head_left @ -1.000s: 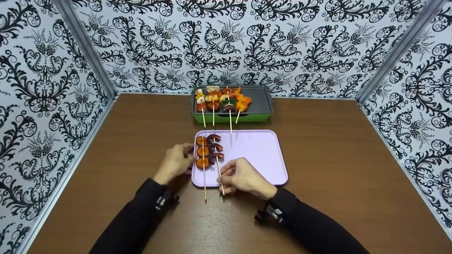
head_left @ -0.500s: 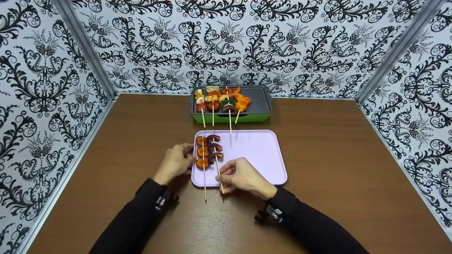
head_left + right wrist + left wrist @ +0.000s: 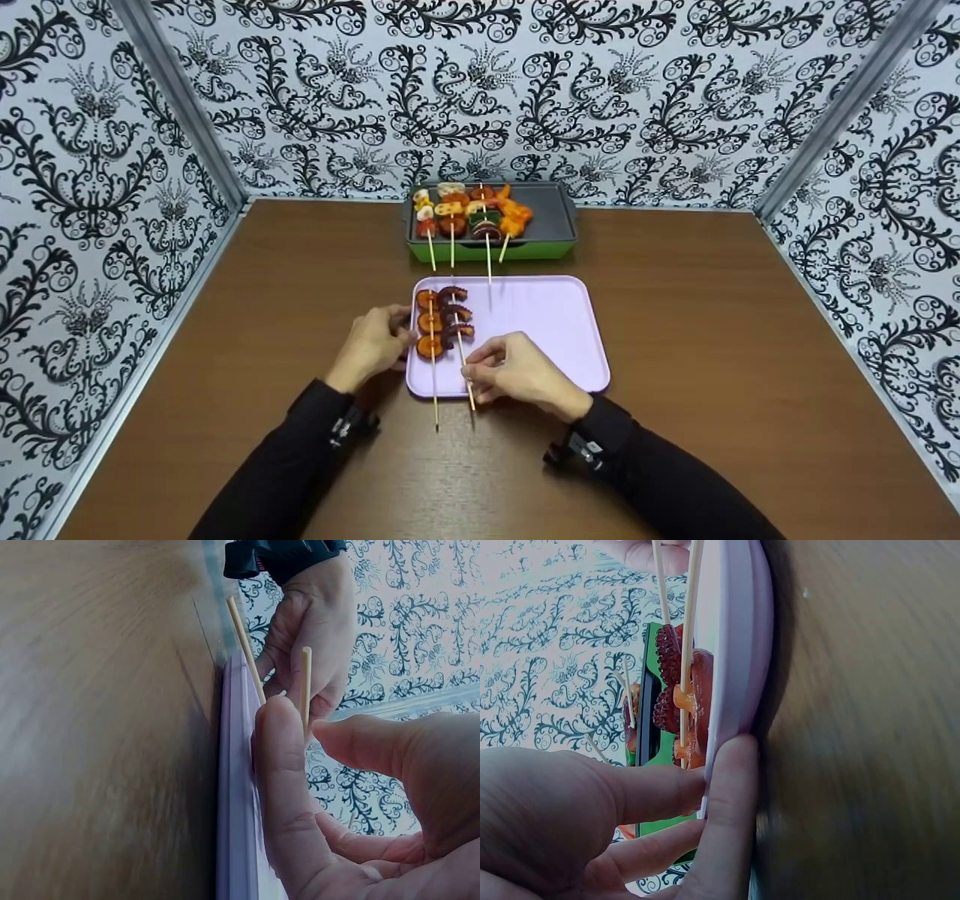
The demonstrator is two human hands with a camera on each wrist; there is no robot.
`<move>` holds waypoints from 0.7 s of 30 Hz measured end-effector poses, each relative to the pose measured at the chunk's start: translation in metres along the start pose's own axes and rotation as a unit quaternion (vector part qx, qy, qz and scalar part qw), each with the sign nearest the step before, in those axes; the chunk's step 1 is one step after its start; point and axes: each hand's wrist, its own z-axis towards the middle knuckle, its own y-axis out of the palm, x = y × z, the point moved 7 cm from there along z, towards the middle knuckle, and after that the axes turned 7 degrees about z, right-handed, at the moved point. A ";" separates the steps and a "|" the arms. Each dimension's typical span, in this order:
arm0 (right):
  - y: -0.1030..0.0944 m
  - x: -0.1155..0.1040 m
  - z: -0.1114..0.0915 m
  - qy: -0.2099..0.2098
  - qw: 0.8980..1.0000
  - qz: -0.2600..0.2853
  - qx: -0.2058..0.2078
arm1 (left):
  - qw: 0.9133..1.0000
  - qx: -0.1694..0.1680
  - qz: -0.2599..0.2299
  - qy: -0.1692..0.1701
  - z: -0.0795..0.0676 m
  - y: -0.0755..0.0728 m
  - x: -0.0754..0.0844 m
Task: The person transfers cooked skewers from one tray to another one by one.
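Left hand (image 3: 373,341): fingers grasp tray (image 3: 540,322) at left edge. Right hand (image 3: 517,373): fingers pinch octopus skewer (image 3: 459,331) by tray's front edge. Grill (image 3: 553,214) at counter's (image 3: 690,315) far edge.

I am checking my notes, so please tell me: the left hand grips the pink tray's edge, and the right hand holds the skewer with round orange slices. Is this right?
Not quite: the head view shows the right hand holding the skewer with dark curled pieces, not the skewer with round orange slices. The left hand does grip the edge of the pink tray.
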 end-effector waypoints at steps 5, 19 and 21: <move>-0.004 -0.002 0.000 -0.013 1.000 -0.006 0.002 | 1.000 0.009 0.021 0.014 -0.001 -0.002 0.002; -0.019 -0.012 0.000 -0.060 0.995 -0.071 0.023 | 1.000 0.010 0.022 0.016 0.000 -0.002 0.001; -0.022 -0.013 0.001 -0.062 0.996 -0.067 0.026 | 1.000 0.007 0.013 0.013 0.000 -0.002 0.001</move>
